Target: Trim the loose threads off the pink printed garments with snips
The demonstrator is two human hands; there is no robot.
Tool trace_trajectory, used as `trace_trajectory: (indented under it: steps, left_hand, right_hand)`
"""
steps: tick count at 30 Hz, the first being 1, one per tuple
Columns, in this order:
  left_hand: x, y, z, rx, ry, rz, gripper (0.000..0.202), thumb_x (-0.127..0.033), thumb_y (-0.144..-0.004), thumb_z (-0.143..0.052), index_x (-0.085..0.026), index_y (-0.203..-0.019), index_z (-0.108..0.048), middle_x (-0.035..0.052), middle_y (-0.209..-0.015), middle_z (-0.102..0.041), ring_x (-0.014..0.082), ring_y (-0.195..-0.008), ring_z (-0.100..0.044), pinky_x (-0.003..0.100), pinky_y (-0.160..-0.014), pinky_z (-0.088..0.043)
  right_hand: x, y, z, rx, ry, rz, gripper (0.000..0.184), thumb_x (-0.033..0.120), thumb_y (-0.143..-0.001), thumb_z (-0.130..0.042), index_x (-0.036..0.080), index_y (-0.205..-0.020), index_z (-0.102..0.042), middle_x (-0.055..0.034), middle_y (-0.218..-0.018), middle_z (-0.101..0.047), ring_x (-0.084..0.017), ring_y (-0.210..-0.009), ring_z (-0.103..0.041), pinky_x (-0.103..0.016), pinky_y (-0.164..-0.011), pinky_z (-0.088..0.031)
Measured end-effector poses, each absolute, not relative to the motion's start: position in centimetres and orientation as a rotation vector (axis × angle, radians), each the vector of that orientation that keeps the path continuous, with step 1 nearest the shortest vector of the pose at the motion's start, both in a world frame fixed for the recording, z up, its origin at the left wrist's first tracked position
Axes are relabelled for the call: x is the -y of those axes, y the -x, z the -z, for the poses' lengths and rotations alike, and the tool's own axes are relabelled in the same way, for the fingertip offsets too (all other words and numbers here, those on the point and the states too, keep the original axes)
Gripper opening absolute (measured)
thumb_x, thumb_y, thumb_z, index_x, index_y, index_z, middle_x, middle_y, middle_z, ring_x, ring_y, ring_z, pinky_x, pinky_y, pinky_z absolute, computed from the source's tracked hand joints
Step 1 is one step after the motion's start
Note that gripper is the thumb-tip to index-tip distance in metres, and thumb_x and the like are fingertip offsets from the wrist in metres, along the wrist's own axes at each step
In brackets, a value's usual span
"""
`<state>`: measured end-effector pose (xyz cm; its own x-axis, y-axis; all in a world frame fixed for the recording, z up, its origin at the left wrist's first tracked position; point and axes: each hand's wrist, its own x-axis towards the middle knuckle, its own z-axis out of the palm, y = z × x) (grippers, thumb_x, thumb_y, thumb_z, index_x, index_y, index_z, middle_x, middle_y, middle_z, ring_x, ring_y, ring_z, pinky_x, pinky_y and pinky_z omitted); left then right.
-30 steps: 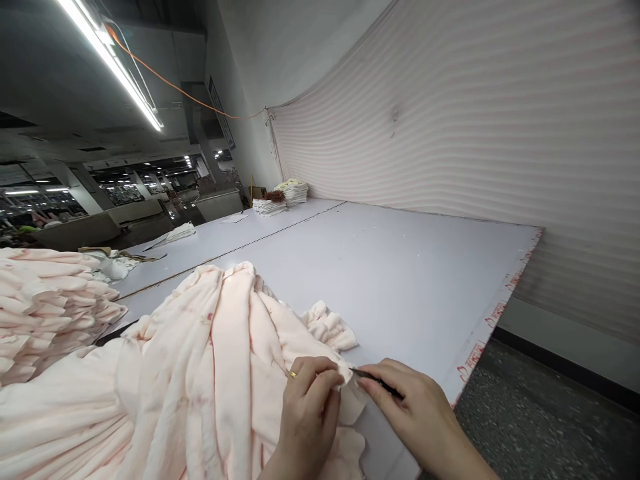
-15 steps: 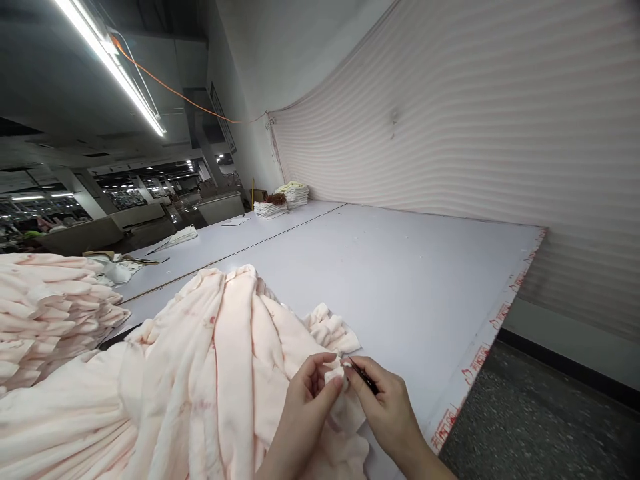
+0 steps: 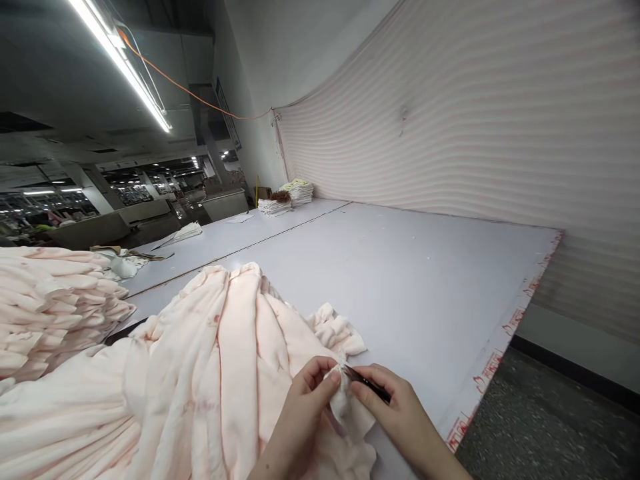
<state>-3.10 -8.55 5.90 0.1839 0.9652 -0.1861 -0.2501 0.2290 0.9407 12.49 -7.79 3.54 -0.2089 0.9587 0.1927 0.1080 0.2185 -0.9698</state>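
Observation:
A pale pink plush garment lies in loose folds across the near side of the table, with a ruffled edge at its right end. My left hand is closed, pinching a bit of that edge between thumb and fingers. In my right hand, fingers closed, is a pair of slim black thread snips. Their tip points left and meets the pinched fabric. Both hands are close together over the garment's right end. My fingers partly hide the handles of the snips.
More pink plush pieces are heaped at the left. The pale table has a seam across it and red-printed tape along its right edge. Folded white cloths stand stacked at the far end. A striped fabric sheet hangs behind.
The right hand has shifted slightly right, and more of the black snips shows, their tip against the cloth. The left hand keeps its pinch. The view has turned a little.

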Motion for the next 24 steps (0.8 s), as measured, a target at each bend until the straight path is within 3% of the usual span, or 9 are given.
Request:
trace_trajectory:
  steps: [7, 14, 18, 22, 24]
  left_hand:
    - [8.18, 3.29, -5.25, -0.989, -0.995, -1.064, 0.014, -0.03, -0.079, -0.063, -0.019, -0.086, -0.061, -0.0004, -0.077, -0.056, 0.013, -0.074, -0.052, 0.025, -0.073, -0.044]
    - [7.72, 3.28, -5.23, -1.011, -1.043, -1.039, 0.02, -0.033, -0.077, -0.066, -0.016, -0.083, -0.058, 0.0012, -0.079, -0.058, 0.0144, -0.076, -0.053, 0.024, -0.071, -0.041]
    - [7.64, 3.09, -5.21, -0.996, -1.041, -1.026, 0.019, -0.033, -0.077, -0.065, -0.017, -0.083, -0.058, 0.0012, -0.078, -0.058, 0.015, -0.078, -0.053, 0.025, -0.073, -0.04]
    - [7.8, 3.05, -5.45, -1.0, -1.046, -1.028, 0.018, -0.033, -0.078, -0.064, -0.016, -0.081, -0.057, 0.0009, -0.074, -0.058, 0.0134, -0.073, -0.051, 0.024, -0.07, -0.039]
    - [7.85, 3.02, -5.65, -1.015, -1.015, -1.038, 0.019, -0.034, -0.078, -0.064, -0.016, -0.081, -0.057, 0.0015, -0.076, -0.059, 0.0134, -0.072, -0.052, 0.024, -0.069, -0.039]
  right_hand:
    - [7.13, -11.85, -3.55, 1.529, 1.051, -1.132, 0.023, 0.036, -0.082, -0.057, 0.018, -0.084, -0.072, -0.0036, -0.076, -0.067, -0.019, -0.076, -0.061, -0.028, -0.068, -0.048]
    - [6.91, -12.52, -3.73, 1.474, 0.996, -1.299, 0.024, 0.033, -0.08, -0.06, 0.018, -0.093, -0.072, -0.0039, -0.077, -0.068, -0.021, -0.079, -0.061, -0.03, -0.071, -0.048]
    - [6.69, -12.24, -3.67, 1.401, 0.963, -1.374, 0.022, 0.034, -0.079, -0.06, 0.016, -0.081, -0.072, -0.0027, -0.074, -0.066, -0.018, -0.074, -0.059, -0.027, -0.068, -0.046]
    - [6.79, -11.95, -3.41, 1.184, 0.94, -1.488, 0.033, 0.038, -0.083, -0.055, 0.015, -0.059, -0.062, 0.0015, -0.057, -0.058, -0.014, -0.062, -0.054, -0.024, -0.061, -0.043]
    - [6.91, -12.13, -3.35, 1.202, 0.945, -1.475, 0.031, 0.038, -0.082, -0.055, 0.015, -0.062, -0.063, 0.0006, -0.06, -0.06, -0.015, -0.065, -0.057, -0.024, -0.063, -0.045]
